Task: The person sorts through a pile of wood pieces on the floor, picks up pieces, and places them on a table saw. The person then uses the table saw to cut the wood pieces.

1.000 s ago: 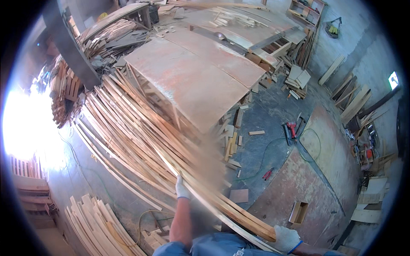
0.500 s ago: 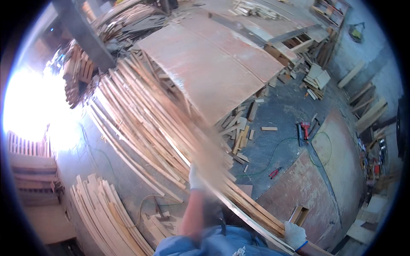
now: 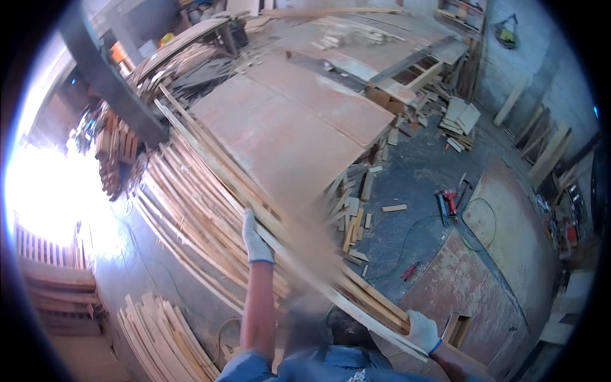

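holding long, pale-to-tan wooden strips point(image 3: 363, 316); left grip point(image 3: 254, 240) curled round edge, right grip point(image 3: 422, 332) clasping ends

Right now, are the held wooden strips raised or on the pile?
Far end raised: the held wooden strips angle off the pile, overlapping the reddish tabletop.

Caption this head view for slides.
White-gloved left hand and right hand hold long pale wooden strips beside a broad reddish tabletop.
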`<state>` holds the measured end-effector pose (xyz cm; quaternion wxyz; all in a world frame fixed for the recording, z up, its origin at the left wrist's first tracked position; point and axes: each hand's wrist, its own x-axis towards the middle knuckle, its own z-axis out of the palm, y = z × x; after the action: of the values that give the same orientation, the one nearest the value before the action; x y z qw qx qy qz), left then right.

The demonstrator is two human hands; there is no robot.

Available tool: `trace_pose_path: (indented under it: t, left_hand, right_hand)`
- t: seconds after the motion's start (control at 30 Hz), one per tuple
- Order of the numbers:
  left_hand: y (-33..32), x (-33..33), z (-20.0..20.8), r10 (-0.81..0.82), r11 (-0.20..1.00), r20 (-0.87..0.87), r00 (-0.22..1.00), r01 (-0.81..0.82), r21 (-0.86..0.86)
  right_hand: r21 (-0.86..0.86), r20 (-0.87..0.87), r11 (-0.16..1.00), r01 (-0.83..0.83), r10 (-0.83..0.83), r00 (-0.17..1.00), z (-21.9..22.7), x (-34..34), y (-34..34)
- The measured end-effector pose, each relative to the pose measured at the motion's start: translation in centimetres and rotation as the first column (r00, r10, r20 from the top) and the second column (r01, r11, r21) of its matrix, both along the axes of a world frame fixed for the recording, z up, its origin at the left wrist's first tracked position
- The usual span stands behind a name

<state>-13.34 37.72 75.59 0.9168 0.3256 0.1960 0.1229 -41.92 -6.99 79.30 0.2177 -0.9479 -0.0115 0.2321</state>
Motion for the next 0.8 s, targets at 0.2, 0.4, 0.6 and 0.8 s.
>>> trace_pose_path:
  t: [0.2, 0.4, 0.6, 0.8]
  left_hand:
    - [-2.0, 16.9, -0.7, -0.110, 0.969, -0.123, 0.986, 0.134, 0.207]
    - [-1.2, 20.1, -11.3, 0.039, 0.056, -0.457, 0.888, 0.455, 0.889]
    - [-8.5, 18.0, -5.0, 0.134, 0.205, -0.533, 0.835, 0.503, 0.840]
    - [-7.0, 20.1, -7.5, 0.158, 0.112, -0.460, 0.873, 0.447, 0.887]
  right_hand:
    - [0.032, 0.125, 0.999, 0.044, -0.048, 0.991, -1.3, 11.4, 0.9]
    - [-0.060, 0.226, 0.998, -0.003, 0.017, 0.974, -8.8, 18.6, 2.0]
    - [-0.050, 0.309, 0.999, -0.008, 0.023, 0.951, -10.3, 18.8, -0.2]
    - [-0.050, 0.162, 0.999, -0.018, 0.026, 0.986, -8.9, 21.7, -1.7]
